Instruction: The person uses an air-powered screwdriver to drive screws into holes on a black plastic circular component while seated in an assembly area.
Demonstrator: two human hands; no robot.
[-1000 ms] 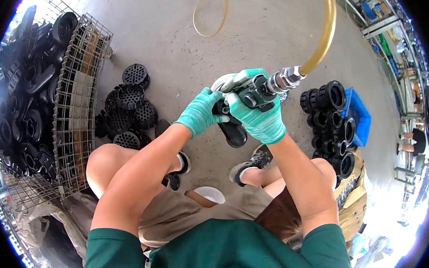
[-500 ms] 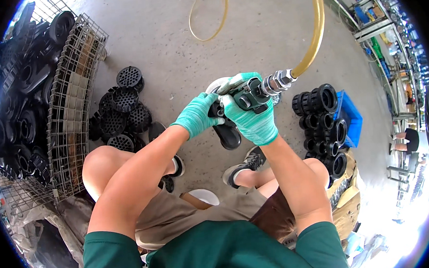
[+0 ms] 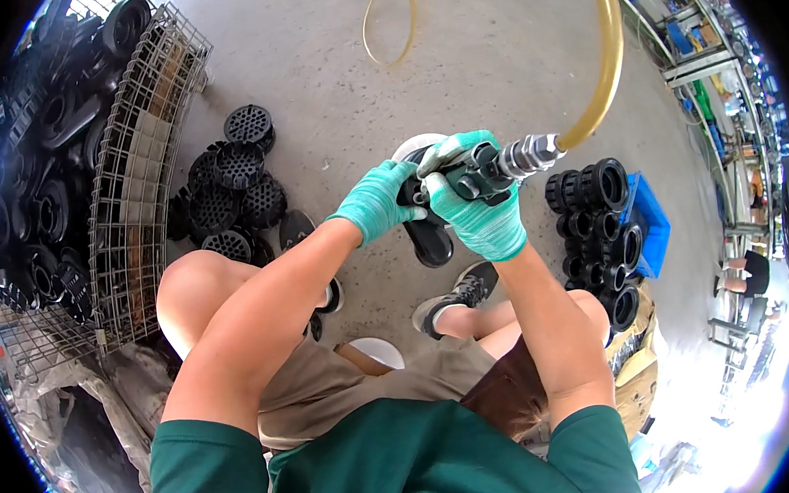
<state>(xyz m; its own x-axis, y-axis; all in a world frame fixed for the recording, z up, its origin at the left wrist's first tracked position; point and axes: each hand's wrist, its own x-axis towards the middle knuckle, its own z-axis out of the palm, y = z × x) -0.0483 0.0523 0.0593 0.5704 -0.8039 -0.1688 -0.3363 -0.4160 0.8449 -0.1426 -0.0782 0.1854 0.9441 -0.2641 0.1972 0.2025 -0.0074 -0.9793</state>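
— Who holds what here?

— A worker in a green shirt grips a black rounded piece (image 3: 432, 244) with the left hand (image 3: 376, 203), fingers closed round its upper part, while the right hand (image 3: 477, 221) is wrapped tightly around a dark hand tool (image 3: 470, 186).

— Where is the piece?

— Ahead of the worker's knees, at the near end of the tool, its lower end jutting out below the gloves. Fingers hide where the two meet.

— Which step does this look like?

— Judging by the pose, tool and piece are being brought to bear on each other. A metal coupling (image 3: 531, 155) joins the tool to a yellow hose (image 3: 611, 52), which suggests air power.

— And the next move?

— It probably calls for a firm left hold and a steady right wrist, with the hose slack.

— What lies around?

— Perforated black discs (image 3: 240, 164) beside a wire cage (image 3: 133, 193) at left; stacked black rings (image 3: 605, 184) near a blue crate (image 3: 653, 224) at right.
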